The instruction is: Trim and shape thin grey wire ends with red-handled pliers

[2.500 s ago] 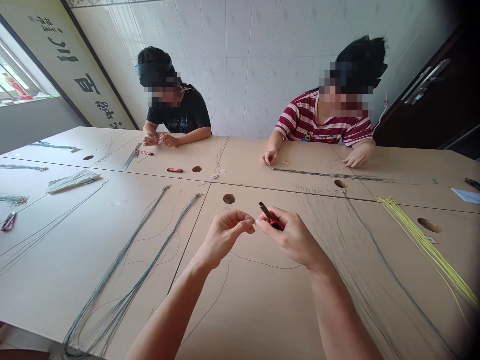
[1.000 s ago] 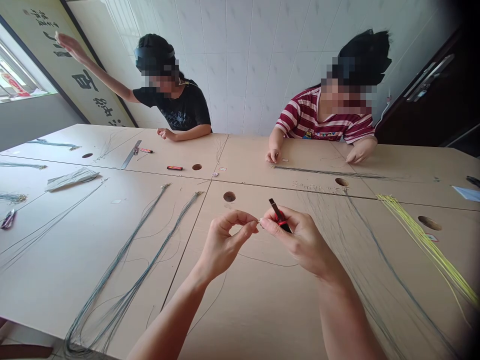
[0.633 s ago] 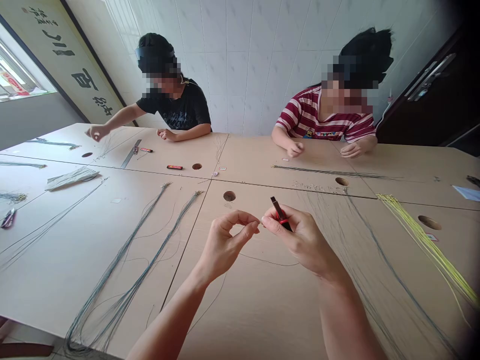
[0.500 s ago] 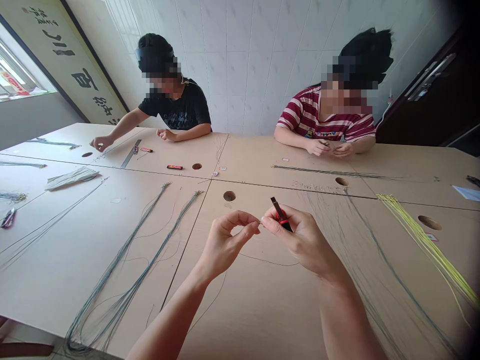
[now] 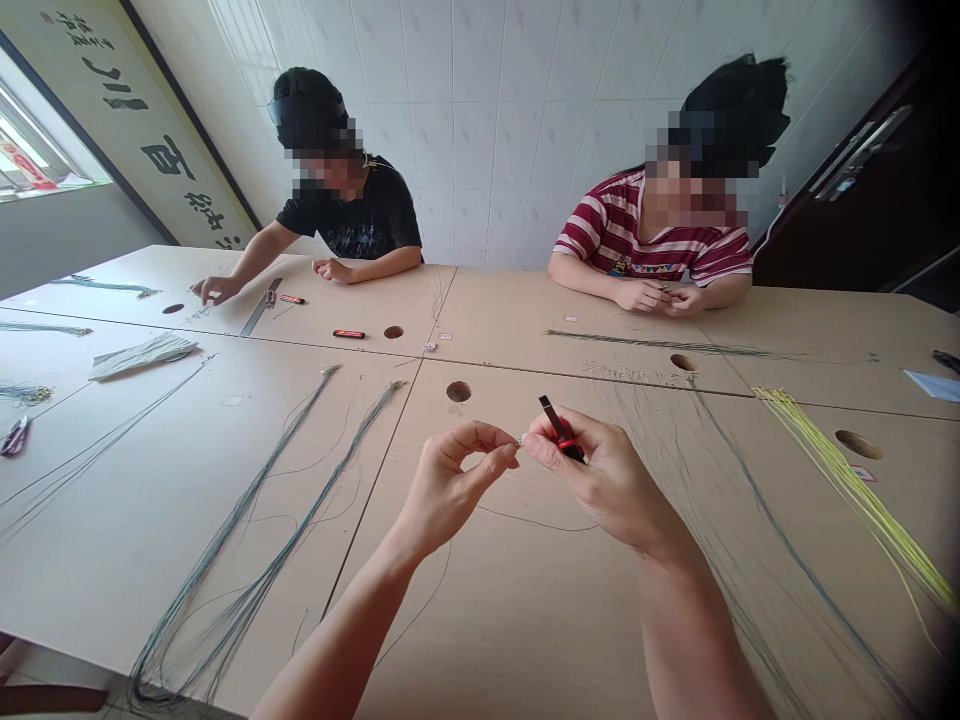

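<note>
across the pale table (image 5: 510,630), bundled strands (image 5: 255,495) are laid. above it, a tiny piece (image 5: 520,443), barely visible, is clamped by the pinched fingers of the left hand (image 5: 454,485) and right hand (image 5: 596,470); a red-and-black tool (image 5: 564,437) is held in the right. the piece is judged light and easily dropped, best gripped at its edges.

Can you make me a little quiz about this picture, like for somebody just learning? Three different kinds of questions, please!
1. Which grip holds the red-and-black tool? A) left B) right C) neither
2. True or false: the yellow cords lie at the left side of the picture.
3. How many co-workers are across the table?

Key:
1. B, the right grip.
2. False; the yellow cords lie at the right side.
3. Two.
</note>
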Demonstrator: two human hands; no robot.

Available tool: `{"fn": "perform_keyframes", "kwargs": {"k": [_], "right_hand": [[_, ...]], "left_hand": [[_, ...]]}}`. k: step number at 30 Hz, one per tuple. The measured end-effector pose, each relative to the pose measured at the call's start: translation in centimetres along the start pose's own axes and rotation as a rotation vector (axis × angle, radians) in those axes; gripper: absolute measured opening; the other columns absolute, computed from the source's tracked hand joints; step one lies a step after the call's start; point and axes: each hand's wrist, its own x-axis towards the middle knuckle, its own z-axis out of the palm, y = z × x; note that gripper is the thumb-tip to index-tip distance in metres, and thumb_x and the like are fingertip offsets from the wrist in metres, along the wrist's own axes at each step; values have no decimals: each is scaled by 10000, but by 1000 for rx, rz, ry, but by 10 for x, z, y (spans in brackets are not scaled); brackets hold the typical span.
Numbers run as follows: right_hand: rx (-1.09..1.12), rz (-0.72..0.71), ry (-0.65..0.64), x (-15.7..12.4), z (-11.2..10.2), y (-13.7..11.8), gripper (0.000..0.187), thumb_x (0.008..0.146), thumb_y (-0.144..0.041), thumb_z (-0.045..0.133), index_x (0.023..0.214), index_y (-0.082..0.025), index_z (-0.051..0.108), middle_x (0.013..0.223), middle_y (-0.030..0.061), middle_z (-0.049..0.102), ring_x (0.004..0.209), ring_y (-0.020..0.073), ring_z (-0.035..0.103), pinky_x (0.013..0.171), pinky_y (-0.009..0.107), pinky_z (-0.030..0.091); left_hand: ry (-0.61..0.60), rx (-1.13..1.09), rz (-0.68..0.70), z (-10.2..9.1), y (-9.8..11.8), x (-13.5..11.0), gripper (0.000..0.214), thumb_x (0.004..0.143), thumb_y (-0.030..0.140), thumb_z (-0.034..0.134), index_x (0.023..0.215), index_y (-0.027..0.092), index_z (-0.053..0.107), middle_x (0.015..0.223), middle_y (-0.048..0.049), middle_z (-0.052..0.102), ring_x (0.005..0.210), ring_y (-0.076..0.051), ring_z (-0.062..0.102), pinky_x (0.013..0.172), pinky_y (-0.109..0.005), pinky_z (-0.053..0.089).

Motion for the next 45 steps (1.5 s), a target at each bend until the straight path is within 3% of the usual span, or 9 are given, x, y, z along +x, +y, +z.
{"fn": "perform_keyframes", "kwargs": {"k": [11, 29, 36, 45], "right_hand": [[1, -23, 0, 1, 1, 3, 255, 898, -416, 546, 761, -202, 557, 685, -23, 486, 634, 116, 402, 570, 244, 353], [15, 15, -11, 1, 1, 2, 288, 890, -450, 547, 756, -198, 584, 635, -38, 420, 573, 107, 346, 522, 250, 308], [-30, -18, 60, 2, 0, 7, 194, 847, -421, 621, 879, -230, 625, 774, -5, 574, 629, 116, 468, 584, 247, 396], [-60, -30, 6, 3, -1, 8, 165, 856, -388, 604, 822, -226, 605, 756, -12, 590, 633, 115, 499, 571, 245, 393]], "left_hand": [[-6, -7, -3, 0, 0, 1, 150, 859, 329, 652, 809, 190, 674, 780, -23, 700, 804, -147, 627, 783, -276, 476], [18, 22, -18, 1, 1, 2, 176, 840, 352, 658, 789, 185, 676, 772, -41, 701, 799, -173, 635, 754, -295, 482], [15, -28, -88, 2, 1, 5, 189, 832, 357, 655, 760, 183, 653, 740, -26, 672, 750, -152, 605, 685, -270, 442], [-19, -39, -180, 0, 2, 5, 190, 826, 344, 621, 717, 188, 628, 696, -9, 628, 658, -135, 509, 585, -253, 347]]}}
